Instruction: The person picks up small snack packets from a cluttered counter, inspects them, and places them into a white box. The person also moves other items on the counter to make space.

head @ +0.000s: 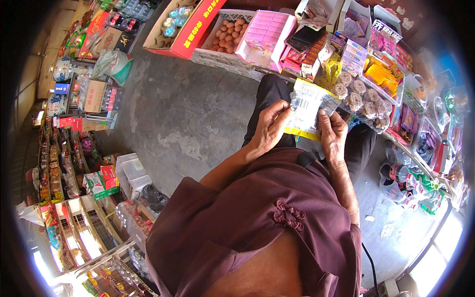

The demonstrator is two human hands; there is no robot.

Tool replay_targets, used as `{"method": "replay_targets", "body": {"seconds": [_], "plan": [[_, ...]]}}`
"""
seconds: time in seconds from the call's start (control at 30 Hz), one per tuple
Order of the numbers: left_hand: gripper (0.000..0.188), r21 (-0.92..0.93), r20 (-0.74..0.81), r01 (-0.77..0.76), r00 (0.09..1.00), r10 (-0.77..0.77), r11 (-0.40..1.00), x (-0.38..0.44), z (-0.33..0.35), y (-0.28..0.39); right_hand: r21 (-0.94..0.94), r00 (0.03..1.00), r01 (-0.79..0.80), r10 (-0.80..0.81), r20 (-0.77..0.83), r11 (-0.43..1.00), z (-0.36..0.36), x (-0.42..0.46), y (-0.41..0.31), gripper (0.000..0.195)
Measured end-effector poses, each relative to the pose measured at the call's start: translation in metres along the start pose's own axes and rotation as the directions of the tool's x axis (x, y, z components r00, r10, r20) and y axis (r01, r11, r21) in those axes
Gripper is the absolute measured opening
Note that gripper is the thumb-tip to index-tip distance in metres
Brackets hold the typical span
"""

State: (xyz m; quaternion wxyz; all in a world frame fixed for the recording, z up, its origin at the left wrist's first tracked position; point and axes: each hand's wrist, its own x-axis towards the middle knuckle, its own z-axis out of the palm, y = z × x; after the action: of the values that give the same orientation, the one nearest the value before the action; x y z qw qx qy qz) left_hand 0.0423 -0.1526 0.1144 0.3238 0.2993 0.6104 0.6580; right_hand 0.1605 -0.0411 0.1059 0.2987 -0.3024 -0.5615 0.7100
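Between my hands is a small yellow-edged plastic food packet, its white back label with a printed barcode turned up towards me. My left hand pinches the packet's left edge between thumb and curled fingers. On the other side my right hand grips the lower right edge, thumb on top. A clear part of the wrapper shows dark contents that I cannot make out. The packet is held above my lap, just in front of the counter. Close beyond it lie round wrapped rolls in clear plastic.
Along the counter stand a crate of brown eggs, a pink display box, a black smartphone and a tub of orange packets. Bottles in plastic wrap stand below right. Stocked shelves line the left, beyond the concrete floor.
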Motion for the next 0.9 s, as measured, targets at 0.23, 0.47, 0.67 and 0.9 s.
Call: {"method": "replay_targets", "body": {"seconds": [0.23, 0.47, 0.67, 0.9], "plan": [[0.014, 0.080, -0.012, -0.029, 0.999, 0.030, 0.996, 0.001, -0.002, -0.003, 0.001, 1.000, -0.014, 0.014, -0.003, 1.000, 0.001, -0.001, -0.002, 0.019], [0.017, 0.098, 0.017, 0.041, 0.999, -0.043, 0.994, -0.001, -0.002, 0.003, 0.008, 1.000, -0.021, 0.021, -0.005, 1.000, 0.001, -0.001, -0.003, 0.019], [0.019, 0.101, -0.008, 0.041, 0.999, -0.040, 0.994, -0.001, -0.002, 0.004, -0.024, 0.999, -0.041, 0.041, -0.004, 0.999, 0.000, -0.001, -0.002, 0.019], [0.036, 0.094, -0.130, -0.071, 0.988, 0.083, 0.993, 0.002, 0.000, -0.015, -0.088, 0.999, -0.033, 0.033, -0.004, 0.996, -0.004, 0.002, 0.004, 0.022]]}}
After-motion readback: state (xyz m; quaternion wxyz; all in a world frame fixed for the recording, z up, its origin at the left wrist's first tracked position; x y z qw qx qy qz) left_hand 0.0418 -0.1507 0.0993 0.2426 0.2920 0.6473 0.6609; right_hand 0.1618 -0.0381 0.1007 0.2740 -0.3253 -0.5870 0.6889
